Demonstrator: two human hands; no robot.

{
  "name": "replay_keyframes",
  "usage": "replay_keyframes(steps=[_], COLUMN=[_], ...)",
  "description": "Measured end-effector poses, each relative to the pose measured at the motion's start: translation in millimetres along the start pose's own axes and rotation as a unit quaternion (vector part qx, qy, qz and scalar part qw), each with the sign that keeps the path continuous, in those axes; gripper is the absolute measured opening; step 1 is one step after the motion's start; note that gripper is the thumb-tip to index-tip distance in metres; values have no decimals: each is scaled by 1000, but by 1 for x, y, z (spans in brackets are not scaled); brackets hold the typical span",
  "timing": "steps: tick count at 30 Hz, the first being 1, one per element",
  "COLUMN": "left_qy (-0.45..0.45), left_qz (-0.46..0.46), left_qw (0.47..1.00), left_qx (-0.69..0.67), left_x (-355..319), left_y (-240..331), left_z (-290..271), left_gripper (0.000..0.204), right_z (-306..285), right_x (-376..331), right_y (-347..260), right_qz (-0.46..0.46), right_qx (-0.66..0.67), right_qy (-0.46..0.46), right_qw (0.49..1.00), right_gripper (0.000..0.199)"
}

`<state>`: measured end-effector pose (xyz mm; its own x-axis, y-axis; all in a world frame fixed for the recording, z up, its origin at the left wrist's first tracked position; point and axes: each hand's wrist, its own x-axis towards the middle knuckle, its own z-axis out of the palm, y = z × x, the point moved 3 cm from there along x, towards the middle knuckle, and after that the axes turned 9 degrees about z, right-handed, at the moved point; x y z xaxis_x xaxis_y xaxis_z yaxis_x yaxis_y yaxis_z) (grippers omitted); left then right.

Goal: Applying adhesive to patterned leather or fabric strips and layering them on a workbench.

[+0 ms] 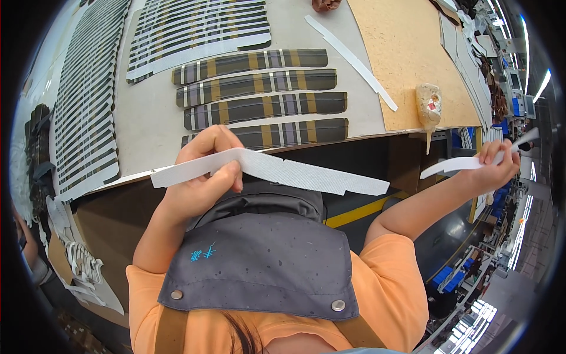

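Note:
My left hand (pixel 201 190) is closed on a white strip (pixel 306 176), thumb on the near side and fingers bent behind it. The strip has small notches along its lower edge and reaches right across my front, just off the table edge. Out to the right, my right hand (pixel 498 164) pinches a second white strip (pixel 451 166), whose other end sticks out past the fingers, blurred. Beyond my left hand, several plaid fabric strips (pixel 259 84) in dark, tan and white lie one behind another on the table (pixel 147 130).
Overlapping rows of plaid and white strips cover the table's far left (pixel 88 100) and back (pixel 197 32). A loose white strip (pixel 354 54) lies beside a tan board (pixel 407 53). On the board's front edge sits a glue-smeared bottle (pixel 429 106), its nozzle hanging over.

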<state>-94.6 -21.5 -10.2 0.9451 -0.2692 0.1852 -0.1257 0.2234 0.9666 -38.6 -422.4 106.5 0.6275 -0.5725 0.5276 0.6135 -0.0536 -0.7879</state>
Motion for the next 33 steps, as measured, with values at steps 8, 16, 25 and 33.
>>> replay_keyframes(steps=[8, 16, 25, 33], left_qy=[-65, -25, 153, 130], left_qz=[-32, 4, 10, -56], left_qw=[997, 994, 983, 905], left_qx=[23, 111, 99, 401], left_x=[1, 1, 0, -20], left_y=[2, 7, 4, 6], left_z=[23, 17, -20, -39], left_gripper=[33, 16, 11, 15], right_z=[106, 129, 137, 139], right_x=[-50, -115, -143, -158], right_y=[136, 60, 73, 87], right_qz=[-46, 173, 202, 188], right_qx=[-518, -244, -270, -296], right_qy=[-351, -586, -601, -641], right_qw=[779, 753, 724, 683], right_gripper=[35, 27, 14, 17])
